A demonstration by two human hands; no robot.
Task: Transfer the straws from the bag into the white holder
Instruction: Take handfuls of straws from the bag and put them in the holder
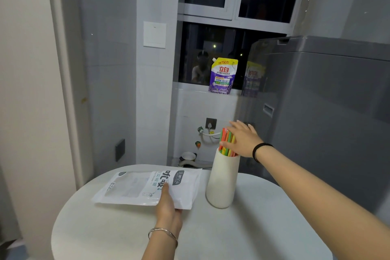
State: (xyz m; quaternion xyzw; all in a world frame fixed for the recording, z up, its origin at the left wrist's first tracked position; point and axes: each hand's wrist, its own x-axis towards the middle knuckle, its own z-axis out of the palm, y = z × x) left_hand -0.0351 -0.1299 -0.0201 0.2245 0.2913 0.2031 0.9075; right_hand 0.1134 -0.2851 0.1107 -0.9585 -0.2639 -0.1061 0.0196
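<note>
A tall white holder (222, 183) stands upright on the round white table (253, 228), right of the middle. Several coloured straws (226, 141), red, green, yellow and orange, stick up out of it. My right hand (242, 139) is spread open with straight fingers against the straws' upper ends. The white plastic bag (147, 189) with a clear window lies flat on the table to the left of the holder; the window looks empty. My left hand (167, 207) rests flat on the bag's near edge with fingers straight.
A purple and yellow detergent pouch (223, 75) stands on the window sill behind. A grey washing machine (327, 112) fills the right side, close behind the holder. Hoses and a wall socket (211, 123) sit low on the tiled wall beyond the table.
</note>
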